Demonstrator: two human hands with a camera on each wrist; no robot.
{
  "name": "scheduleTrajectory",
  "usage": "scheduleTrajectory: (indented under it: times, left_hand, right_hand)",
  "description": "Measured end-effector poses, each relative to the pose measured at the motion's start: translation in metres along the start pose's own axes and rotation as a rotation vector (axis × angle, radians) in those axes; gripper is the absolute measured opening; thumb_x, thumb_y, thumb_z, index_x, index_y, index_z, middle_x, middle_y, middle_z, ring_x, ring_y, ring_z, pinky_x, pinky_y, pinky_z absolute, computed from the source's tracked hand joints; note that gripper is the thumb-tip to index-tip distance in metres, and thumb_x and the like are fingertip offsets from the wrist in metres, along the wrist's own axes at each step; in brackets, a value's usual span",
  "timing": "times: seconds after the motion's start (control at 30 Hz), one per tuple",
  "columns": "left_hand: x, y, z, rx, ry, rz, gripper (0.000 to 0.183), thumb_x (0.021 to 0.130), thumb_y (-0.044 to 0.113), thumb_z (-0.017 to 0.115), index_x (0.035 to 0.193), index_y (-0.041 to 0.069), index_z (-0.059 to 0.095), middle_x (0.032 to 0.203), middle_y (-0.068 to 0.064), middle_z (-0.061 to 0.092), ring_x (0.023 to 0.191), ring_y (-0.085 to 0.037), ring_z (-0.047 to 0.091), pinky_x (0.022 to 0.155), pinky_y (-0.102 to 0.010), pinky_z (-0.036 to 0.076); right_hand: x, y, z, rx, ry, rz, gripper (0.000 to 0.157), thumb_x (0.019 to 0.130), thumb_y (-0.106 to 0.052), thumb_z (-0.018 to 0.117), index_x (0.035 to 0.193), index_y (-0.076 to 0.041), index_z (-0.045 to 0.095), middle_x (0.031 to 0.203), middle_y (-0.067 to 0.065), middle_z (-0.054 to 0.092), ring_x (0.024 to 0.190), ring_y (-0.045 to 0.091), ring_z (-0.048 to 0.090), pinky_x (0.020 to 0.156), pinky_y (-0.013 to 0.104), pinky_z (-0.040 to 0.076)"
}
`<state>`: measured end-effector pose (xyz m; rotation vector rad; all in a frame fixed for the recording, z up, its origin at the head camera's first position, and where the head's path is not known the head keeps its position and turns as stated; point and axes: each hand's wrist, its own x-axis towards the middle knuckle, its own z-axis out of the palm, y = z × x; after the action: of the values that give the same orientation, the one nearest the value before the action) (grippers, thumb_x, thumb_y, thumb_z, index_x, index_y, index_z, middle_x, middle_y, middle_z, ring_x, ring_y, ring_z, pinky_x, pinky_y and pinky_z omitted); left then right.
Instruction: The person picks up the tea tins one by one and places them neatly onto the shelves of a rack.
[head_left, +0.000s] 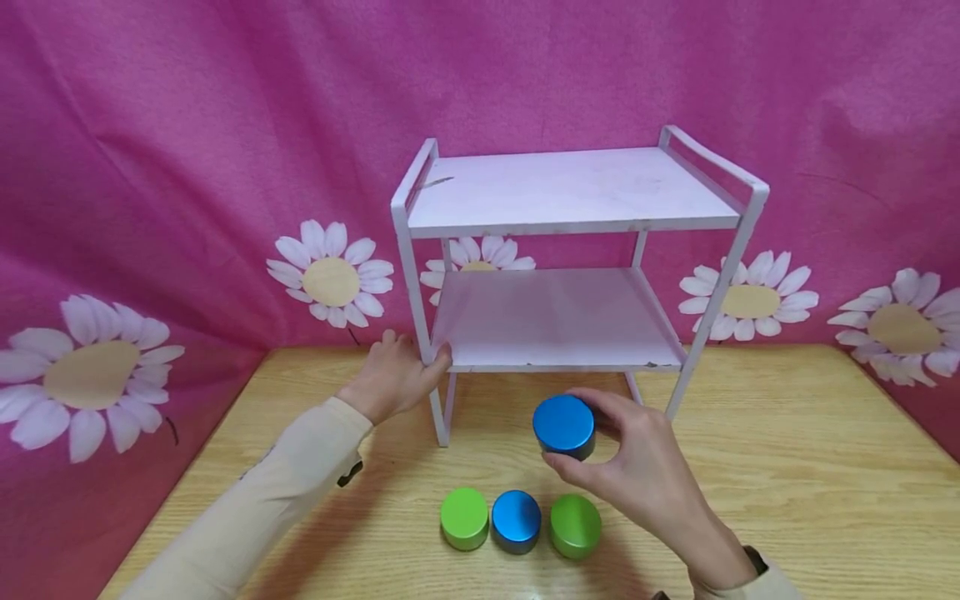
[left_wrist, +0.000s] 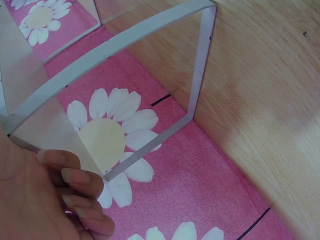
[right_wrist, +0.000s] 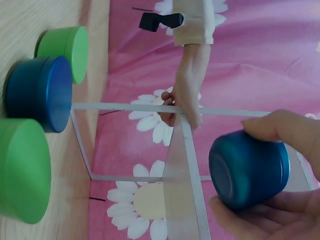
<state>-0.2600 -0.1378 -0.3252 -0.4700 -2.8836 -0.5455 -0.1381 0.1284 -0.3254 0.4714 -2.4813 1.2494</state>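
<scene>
In my right hand (head_left: pixel 637 454), a small round blue tin (head_left: pixel 564 425) is pinched between thumb and fingers. It is held above the table, in front of the lower shelf. The right wrist view shows its rounded base tilted toward the camera. At the rack's left front post, my left hand (head_left: pixel 397 375) holds the white two-tier shelf rack (head_left: pixel 573 223), thumb at the lower shelf's corner and fingers outside the post. On the table stand a light green tin (head_left: pixel 464 518), a second blue tin (head_left: pixel 516 522) and another green tin (head_left: pixel 575 526), side by side in a row.
The rack's upper shelf (head_left: pixel 555 185) has raised side rails; its lower shelf (head_left: pixel 555 321) lies beneath. A pink cloth (head_left: pixel 525 75) with white daisies hangs behind and at both sides of the wooden table (head_left: pixel 810 467).
</scene>
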Motion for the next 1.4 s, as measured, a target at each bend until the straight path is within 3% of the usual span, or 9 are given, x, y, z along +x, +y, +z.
scheduleTrajectory:
  times: [0.17,0.4,0.67,0.97,1.4]
  left_hand:
    - [0.000,0.000,0.000,-0.003,-0.004,0.009,0.051,0.095,0.042,0.040,0.054,0.012,0.040,0.053,-0.002,0.042,0.063,-0.025,0.041,0.060,-0.034,0.033]
    - [-0.001,0.000,0.000,0.001,0.008,0.022,0.051,0.095,0.041,0.041,0.053,0.012,0.040,0.052,-0.002,0.042,0.063,-0.026,0.041,0.060,-0.034,0.033]
    - [-0.001,-0.001,0.000,0.015,0.012,0.011,0.049,0.095,0.040,0.041,0.055,0.011,0.042,0.054,-0.003,0.044,0.065,-0.026,0.042,0.062,-0.034,0.034]
    - [-0.001,-0.001,0.001,0.000,0.013,0.007,0.052,0.095,0.041,0.040,0.052,0.011,0.039,0.049,-0.003,0.041,0.061,-0.025,0.042,0.059,-0.034,0.033]
    - [-0.001,0.000,0.000,-0.006,0.014,-0.008,0.047,0.094,0.041,0.043,0.058,0.011,0.045,0.053,-0.004,0.046,0.064,-0.025,0.044,0.060,-0.034,0.034]
  right_hand:
    - [0.003,-0.003,0.001,0.097,0.039,-0.010,0.061,0.065,-0.008,0.088,0.120,-0.002,0.063,0.110,0.012,0.068,0.098,0.029,0.068,0.082,0.036,0.053]
    - [0.009,-0.008,0.002,0.152,0.109,-0.075,0.065,0.062,-0.002,0.089,0.122,-0.006,0.064,0.111,0.009,0.068,0.101,0.024,0.067,0.084,0.024,0.050]
    - [0.016,-0.017,0.002,0.145,0.082,-0.049,0.062,0.070,-0.007,0.085,0.127,-0.005,0.060,0.118,0.013,0.065,0.103,0.027,0.066,0.085,0.035,0.052]
    - [0.025,-0.019,0.005,0.225,0.066,-0.073,0.059,0.072,-0.008,0.084,0.127,-0.005,0.061,0.119,0.013,0.065,0.105,0.026,0.065,0.086,0.031,0.051]
    - [0.045,-0.029,-0.001,0.159,0.022,-0.141,0.059,0.070,-0.006,0.085,0.123,0.000,0.062,0.114,0.016,0.067,0.100,0.027,0.068,0.082,0.034,0.053]
